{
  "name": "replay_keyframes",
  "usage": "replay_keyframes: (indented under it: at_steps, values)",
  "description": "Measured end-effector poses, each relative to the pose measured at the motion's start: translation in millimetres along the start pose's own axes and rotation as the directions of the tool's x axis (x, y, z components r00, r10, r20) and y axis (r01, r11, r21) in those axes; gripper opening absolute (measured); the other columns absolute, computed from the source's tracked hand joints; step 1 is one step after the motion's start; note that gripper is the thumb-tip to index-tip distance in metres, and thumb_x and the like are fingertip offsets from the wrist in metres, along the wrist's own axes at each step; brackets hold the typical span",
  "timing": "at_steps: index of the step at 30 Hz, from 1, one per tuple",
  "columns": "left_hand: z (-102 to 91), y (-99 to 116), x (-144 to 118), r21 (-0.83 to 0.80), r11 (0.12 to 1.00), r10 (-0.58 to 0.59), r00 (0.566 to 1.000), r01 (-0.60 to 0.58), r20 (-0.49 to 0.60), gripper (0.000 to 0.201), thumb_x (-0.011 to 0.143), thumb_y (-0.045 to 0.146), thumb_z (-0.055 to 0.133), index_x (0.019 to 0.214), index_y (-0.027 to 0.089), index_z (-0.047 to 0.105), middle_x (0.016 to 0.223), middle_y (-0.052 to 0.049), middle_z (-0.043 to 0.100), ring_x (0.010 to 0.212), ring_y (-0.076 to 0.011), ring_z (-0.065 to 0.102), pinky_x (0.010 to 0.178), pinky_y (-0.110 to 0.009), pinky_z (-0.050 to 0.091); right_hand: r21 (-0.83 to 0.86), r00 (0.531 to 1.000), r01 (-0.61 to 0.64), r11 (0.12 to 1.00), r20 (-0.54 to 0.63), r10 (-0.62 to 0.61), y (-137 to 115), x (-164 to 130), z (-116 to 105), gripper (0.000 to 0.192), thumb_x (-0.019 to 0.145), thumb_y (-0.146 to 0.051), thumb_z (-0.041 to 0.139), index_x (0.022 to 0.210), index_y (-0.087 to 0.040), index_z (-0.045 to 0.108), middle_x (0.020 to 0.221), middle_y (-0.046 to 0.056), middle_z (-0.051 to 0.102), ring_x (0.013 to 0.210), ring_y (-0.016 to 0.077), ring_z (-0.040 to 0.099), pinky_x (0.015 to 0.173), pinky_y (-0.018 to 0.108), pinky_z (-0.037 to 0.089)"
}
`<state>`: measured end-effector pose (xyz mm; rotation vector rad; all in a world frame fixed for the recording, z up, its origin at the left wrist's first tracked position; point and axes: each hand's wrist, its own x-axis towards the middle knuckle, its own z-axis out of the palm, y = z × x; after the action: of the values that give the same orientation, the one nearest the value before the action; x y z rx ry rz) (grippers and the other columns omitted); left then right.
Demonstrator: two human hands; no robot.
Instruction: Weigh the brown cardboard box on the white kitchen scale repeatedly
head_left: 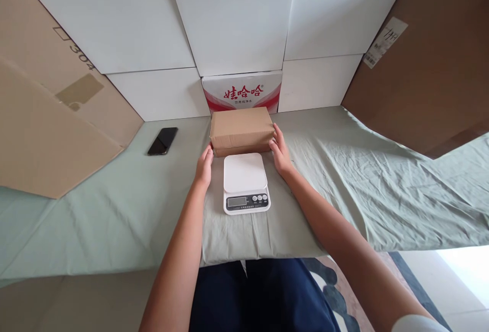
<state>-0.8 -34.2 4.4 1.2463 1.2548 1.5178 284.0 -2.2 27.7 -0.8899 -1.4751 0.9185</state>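
A small closed cardboard box sits on the cloth just behind a white kitchen scale. My left hand is at the box's left end, thumb by the front corner and the other fingers mostly hidden. At the opposite end, my right hand presses its fingers along the side. Between them the two hands hold the box. The scale has a bare white platform, a grey display that looks blank, and several buttons at its front.
A black phone lies to the left on the green cloth. White panels and a printed white-and-red carton stand behind. Large cardboard sheets flank both sides, left and right.
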Motion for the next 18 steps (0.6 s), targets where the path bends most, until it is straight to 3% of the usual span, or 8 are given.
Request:
replay_keyframes:
  at_steps: [5, 15, 18]
  values:
    - [3.6, 3.5, -2.4, -0.038, 0.999, 0.005, 1.0, -0.004, 0.024, 0.077, 0.093, 0.074, 0.057, 0.152, 0.024, 0.06, 0.165, -0.011, 0.053, 0.158, -0.0329, 0.042, 0.133, -0.05, 0.03, -0.025, 0.999, -0.006, 1.0, 0.032, 0.006, -2.6, -0.3, -0.4, 0.092, 0.095, -0.079, 0.049, 0.168, -0.03, 0.023, 0.178, 0.007, 0.032, 0.165, 0.0306, 0.03, 0.134, 0.054, 0.032]
    - [6.7, 6.1, -3.2, -0.045, 0.999, 0.024, 0.999, -0.023, 0.039, 0.075, 0.094, 0.074, 0.055, 0.15, 0.025, 0.06, 0.163, -0.011, 0.055, 0.157, -0.0322, 0.044, 0.132, -0.05, 0.031, -0.016, 1.0, -0.007, 1.0, 0.002, 0.007, 1.0, 0.2, 0.4, 0.091, 0.093, -0.079, 0.053, 0.166, -0.03, 0.029, 0.176, 0.008, 0.035, 0.164, 0.0304, 0.033, 0.134, 0.054, 0.031]
    - [6.5, 5.3, -1.9, -0.052, 0.999, 0.017, 0.999, -0.015, 0.031, 0.08, 0.092, 0.076, 0.057, 0.153, 0.024, 0.058, 0.166, -0.012, 0.051, 0.158, -0.0324, 0.041, 0.132, -0.05, 0.03, -0.029, 1.0, 0.008, 1.0, 0.018, -0.007, 1.8, 0.3, 1.1, 0.09, 0.094, -0.078, 0.051, 0.167, -0.031, 0.027, 0.175, 0.009, 0.036, 0.159, 0.0314, 0.041, 0.131, 0.054, 0.037]
